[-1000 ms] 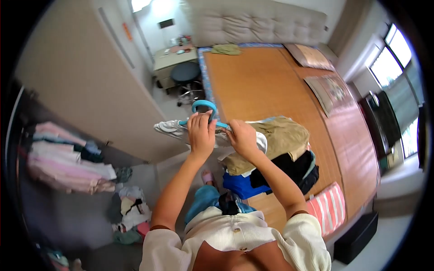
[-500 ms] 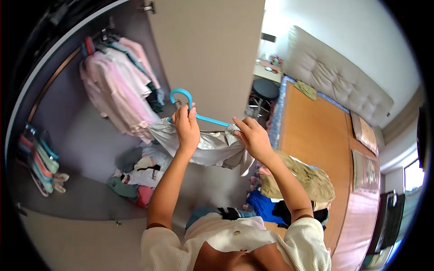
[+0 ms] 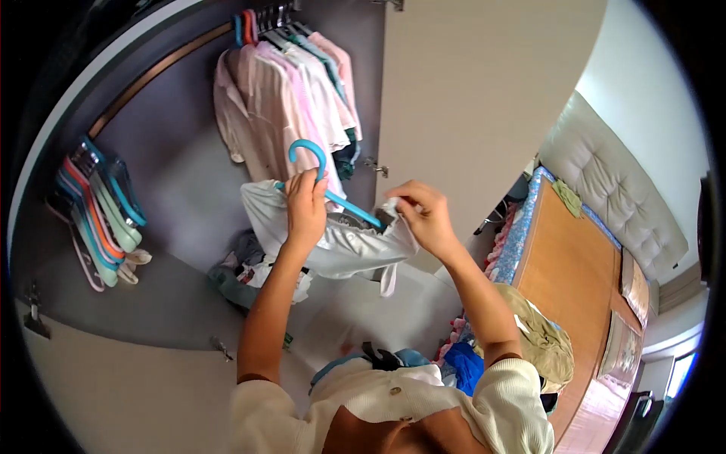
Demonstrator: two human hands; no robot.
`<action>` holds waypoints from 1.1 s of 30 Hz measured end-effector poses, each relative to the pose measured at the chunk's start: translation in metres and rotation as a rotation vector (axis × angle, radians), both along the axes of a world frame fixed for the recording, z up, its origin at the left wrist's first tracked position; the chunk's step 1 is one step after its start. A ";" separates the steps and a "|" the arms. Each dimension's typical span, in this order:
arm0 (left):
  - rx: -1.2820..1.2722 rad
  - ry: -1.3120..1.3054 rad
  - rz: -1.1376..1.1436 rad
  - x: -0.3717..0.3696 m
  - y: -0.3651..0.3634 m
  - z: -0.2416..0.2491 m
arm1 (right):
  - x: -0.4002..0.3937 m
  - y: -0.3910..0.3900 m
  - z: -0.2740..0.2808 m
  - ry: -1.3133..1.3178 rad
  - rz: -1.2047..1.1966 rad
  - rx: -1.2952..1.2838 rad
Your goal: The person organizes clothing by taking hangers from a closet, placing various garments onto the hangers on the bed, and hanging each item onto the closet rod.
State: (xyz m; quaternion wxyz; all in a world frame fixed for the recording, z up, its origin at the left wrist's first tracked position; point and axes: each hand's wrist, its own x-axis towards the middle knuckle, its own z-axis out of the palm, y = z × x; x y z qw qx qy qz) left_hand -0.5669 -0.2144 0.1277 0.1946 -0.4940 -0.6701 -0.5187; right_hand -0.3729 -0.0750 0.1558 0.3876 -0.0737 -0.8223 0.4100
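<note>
A blue hanger sits partly inside the neck of a light grey-white garment, its hook standing up. My left hand is closed around the hanger just below the hook. At the hanger's right end, my right hand pinches the garment's gathered edge. The hanger's left arm is mostly hidden by the cloth and my left hand. A thin strap dangles from the garment's lower right.
Pink and white clothes hang on the wardrobe rail. Several spare hangers hang at the left. Folded or piled clothes lie on the wardrobe floor. An open door stands before a bed holding khaki clothing.
The view has turned left toward the wardrobe. My right hand now pinches the garment's edge with fingers bent more inward, and the garment hangs more spread out around the hanger.
</note>
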 end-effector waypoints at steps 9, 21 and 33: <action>0.098 -0.229 0.237 -0.056 -0.048 0.015 | -0.055 -0.024 -0.002 -0.172 0.276 -0.022; 0.142 -0.214 0.332 -0.124 -0.042 0.044 | -0.149 -0.034 0.021 -0.042 0.263 0.340; 0.168 0.145 0.452 -0.148 0.031 0.092 | -0.318 0.009 0.122 0.184 -0.089 0.476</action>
